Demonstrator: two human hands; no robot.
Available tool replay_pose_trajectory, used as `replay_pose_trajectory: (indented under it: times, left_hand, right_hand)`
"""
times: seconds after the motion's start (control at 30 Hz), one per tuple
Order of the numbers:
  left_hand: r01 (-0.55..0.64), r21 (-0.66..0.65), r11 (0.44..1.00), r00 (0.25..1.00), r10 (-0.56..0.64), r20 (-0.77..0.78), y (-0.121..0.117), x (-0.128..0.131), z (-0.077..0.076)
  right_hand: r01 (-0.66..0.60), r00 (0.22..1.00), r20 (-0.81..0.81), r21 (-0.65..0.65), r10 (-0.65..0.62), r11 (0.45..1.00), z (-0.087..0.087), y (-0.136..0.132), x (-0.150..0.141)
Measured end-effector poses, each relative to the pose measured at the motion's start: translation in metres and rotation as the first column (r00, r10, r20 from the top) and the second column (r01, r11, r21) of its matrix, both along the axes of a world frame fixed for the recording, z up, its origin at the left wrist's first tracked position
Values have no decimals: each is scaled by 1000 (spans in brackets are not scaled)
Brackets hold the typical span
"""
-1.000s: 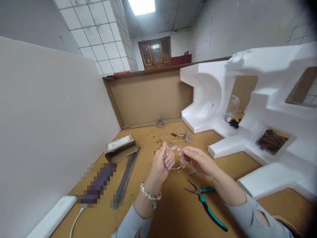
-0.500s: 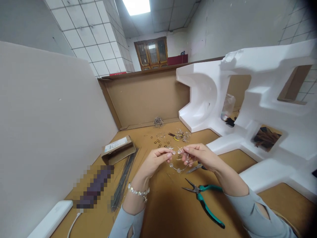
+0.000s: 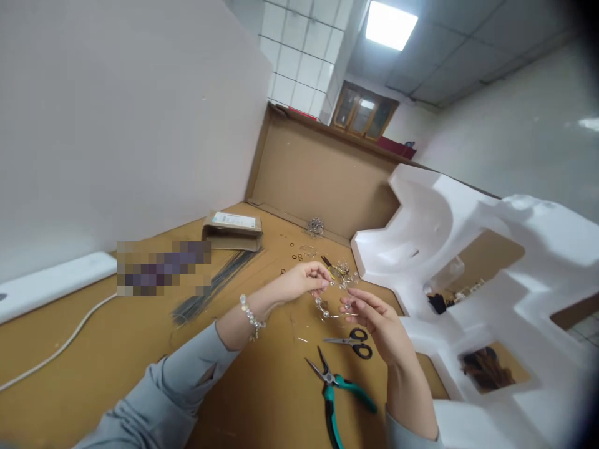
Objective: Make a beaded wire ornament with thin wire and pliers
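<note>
Near the middle of the frame both hands hold a thin wire ring strung with clear beads just above the brown cardboard tabletop. The left hand reaches in from the lower left, a beaded bracelet on its wrist, and its fingertips are pressed together on the upper left part of the ring. The right hand comes up from the lower right and pinches the ring's right side between thumb and forefinger, the other fingers loosely curled.

A second ago the left hand was a closed fist around the ring; half a second ago it had opened to a fingertip pinch, and the hands now sit a little further apart with the ring hanging between them. The view has also swung and tilted, so the white wall panel fills the upper left. My guess is the ring is being turned for inspection or the next bead rather than bent.

Below the hands lie small black scissors and teal-handled pliers, both untouched. Left of centre are a bundle of thin wires and a flat cardboard packet; loose little rings and beaded pieces lie behind, and white foam packing fills the right
</note>
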State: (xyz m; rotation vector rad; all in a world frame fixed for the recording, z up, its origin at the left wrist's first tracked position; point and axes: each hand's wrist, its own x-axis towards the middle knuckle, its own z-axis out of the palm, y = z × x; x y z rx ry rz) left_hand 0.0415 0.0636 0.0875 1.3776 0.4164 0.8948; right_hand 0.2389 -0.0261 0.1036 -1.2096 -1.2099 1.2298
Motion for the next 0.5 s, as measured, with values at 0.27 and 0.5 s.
replay_pose_trajectory:
  times: [0.27,0.5]
  left_hand:
    - [58,24,998,994,-56,-94,-3,-5,4]
    - [182,47,982,969,-172,-177,-3,-6,3]
  right_hand:
    - [50,991,124,20,-52,999,-5,4,3]
    - [30,978,205,25,-35,999,-2,1,5]
